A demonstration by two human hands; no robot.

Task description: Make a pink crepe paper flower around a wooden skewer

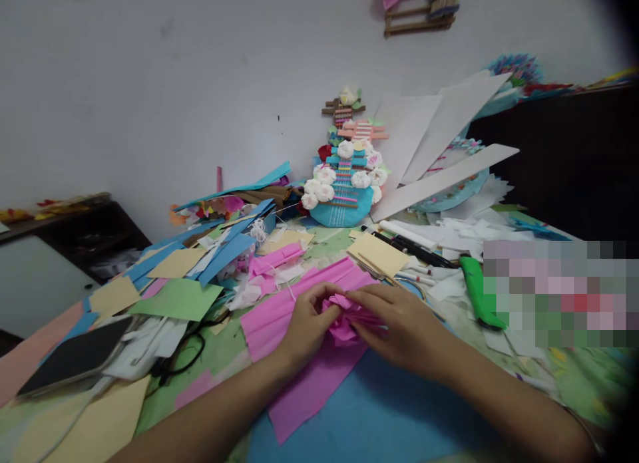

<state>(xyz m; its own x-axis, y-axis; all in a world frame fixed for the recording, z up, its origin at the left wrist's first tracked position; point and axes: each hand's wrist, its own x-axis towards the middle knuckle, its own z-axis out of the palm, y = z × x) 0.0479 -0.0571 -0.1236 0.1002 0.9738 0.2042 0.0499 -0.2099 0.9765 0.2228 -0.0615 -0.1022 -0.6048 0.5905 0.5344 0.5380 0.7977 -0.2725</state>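
Observation:
Both hands meet over a bunched piece of pink crepe paper (343, 323) at the middle of the table. My left hand (305, 324) curls its fingers round the left side of the bunch. My right hand (394, 320) pinches the right side with fingertips pressed on it. Under them lies a larger pleated pink paper sheet (299, 356), partly on a blue sheet (379, 416).
Scraps of blue, green, yellow and white paper (180, 277) cover the table's left. A black phone (74, 356) lies at the left front, with black scissors (184, 356) beside it. Markers (414, 247) and a green tool (476, 290) lie to the right. A paper-flower ornament (344, 183) leans against the wall.

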